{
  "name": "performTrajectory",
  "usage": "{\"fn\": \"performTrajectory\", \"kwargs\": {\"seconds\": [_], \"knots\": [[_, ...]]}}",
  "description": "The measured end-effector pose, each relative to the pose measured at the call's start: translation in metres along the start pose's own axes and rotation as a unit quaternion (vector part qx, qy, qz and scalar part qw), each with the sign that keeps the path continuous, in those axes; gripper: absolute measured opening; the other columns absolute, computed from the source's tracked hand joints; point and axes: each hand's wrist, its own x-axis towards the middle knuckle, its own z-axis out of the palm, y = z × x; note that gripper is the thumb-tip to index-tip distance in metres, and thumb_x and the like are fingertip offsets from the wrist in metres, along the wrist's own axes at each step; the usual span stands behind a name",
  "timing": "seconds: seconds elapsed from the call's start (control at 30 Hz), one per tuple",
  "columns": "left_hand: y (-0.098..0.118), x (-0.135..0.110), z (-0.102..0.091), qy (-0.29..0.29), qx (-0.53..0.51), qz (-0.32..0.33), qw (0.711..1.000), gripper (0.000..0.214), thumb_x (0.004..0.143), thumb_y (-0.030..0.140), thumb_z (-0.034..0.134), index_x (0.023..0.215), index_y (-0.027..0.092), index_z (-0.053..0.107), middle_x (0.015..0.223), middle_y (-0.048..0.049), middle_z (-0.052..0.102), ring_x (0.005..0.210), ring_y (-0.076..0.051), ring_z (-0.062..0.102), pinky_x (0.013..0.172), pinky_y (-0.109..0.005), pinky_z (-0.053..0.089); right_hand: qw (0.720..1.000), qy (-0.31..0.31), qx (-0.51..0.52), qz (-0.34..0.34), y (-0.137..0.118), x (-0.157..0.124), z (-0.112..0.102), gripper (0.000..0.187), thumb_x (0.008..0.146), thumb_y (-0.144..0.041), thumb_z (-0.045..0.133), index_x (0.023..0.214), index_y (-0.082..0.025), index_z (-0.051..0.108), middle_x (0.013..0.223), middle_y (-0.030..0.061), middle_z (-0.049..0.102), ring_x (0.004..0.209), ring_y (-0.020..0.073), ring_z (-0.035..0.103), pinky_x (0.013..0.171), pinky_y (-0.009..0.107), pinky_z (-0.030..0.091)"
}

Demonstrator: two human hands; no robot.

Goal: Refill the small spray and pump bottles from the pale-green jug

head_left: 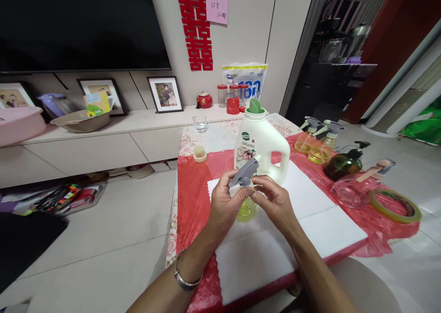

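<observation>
Both my hands close around the top of a small clear spray bottle with yellow liquid, standing on white paper towel. My left hand grips the grey trigger spray head from the left. On the other side, my right hand pinches at the collar below the head, thumbs nearly meeting. My fingers hide the bottle's neck. Directly behind stands a large pale green detergent jug with a handle; something green sits in its uncapped mouth. A translucent cap lies on the red plastic sheet to the left.
To the right stand spray bottles with yellow liquid, a dark green pump bottle, a clear pink spray bottle and a tape roll. A glass of water is at the table's back left. Behind runs a low cabinet.
</observation>
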Motion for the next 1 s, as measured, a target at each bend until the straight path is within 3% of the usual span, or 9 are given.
{"fn": "performTrajectory", "kwargs": {"seconds": [0.17, 0.3, 0.5, 0.7, 1.0], "knots": [[-0.011, -0.005, 0.003, -0.006, -0.055, -0.005, 0.998, 0.034, 0.082, 0.043, 0.074, 0.108, 0.023, 0.066, 0.111, -0.0053, 0.072, 0.109, -0.023, 0.066, 0.100, -0.038, 0.049, 1.000, 0.016, 0.020, 0.011, 0.007, -0.001, 0.006, 0.028, 0.088, -0.039, 0.070, 0.112, -0.025, 0.071, 0.112, 0.0051, 0.065, 0.105, 0.0172, 0.062, 0.090, 0.032, 0.052], [-0.015, -0.009, 0.002, -0.027, -0.037, -0.005, 0.999, 0.032, 0.089, 0.041, 0.067, 0.116, 0.025, 0.066, 0.123, -0.0063, 0.070, 0.115, -0.025, 0.064, 0.105, -0.042, 0.048, 0.999, 0.015, 0.040, 0.028, 0.008, 0.000, 0.005, 0.029, 0.087, -0.041, 0.071, 0.109, -0.023, 0.071, 0.112, 0.0069, 0.065, 0.107, 0.0194, 0.062, 0.093, 0.036, 0.053], [-0.015, -0.011, 0.001, -0.028, -0.016, 0.003, 0.999, 0.034, 0.092, 0.040, 0.063, 0.122, 0.025, 0.064, 0.125, -0.0075, 0.067, 0.122, -0.025, 0.060, 0.111, -0.045, 0.044, 0.996, 0.008, 0.073, 0.046, 0.008, -0.001, 0.007, 0.029, 0.086, -0.043, 0.071, 0.107, -0.022, 0.070, 0.110, 0.0063, 0.066, 0.103, 0.0188, 0.064, 0.093, 0.035, 0.055], [-0.016, -0.012, 0.004, 0.005, -0.019, 0.022, 1.000, 0.031, 0.089, 0.041, 0.066, 0.115, 0.023, 0.064, 0.119, -0.0072, 0.064, 0.116, -0.024, 0.061, 0.108, -0.041, 0.047, 0.996, 0.027, 0.071, 0.051, 0.003, -0.002, 0.012, 0.032, 0.089, -0.046, 0.067, 0.107, -0.021, 0.069, 0.106, 0.0061, 0.067, 0.096, 0.0184, 0.065, 0.088, 0.033, 0.054], [-0.021, -0.013, 0.004, 0.033, -0.079, 0.035, 0.996, 0.031, 0.086, 0.037, 0.072, 0.113, 0.024, 0.063, 0.115, -0.0050, 0.064, 0.110, -0.018, 0.062, 0.101, -0.034, 0.049, 1.000, 0.013, -0.005, 0.012, -0.010, -0.003, 0.020, 0.027, 0.098, -0.041, 0.055, 0.113, -0.023, 0.068, 0.109, 0.0027, 0.064, 0.104, 0.0152, 0.058, 0.092, 0.027, 0.044]]}}
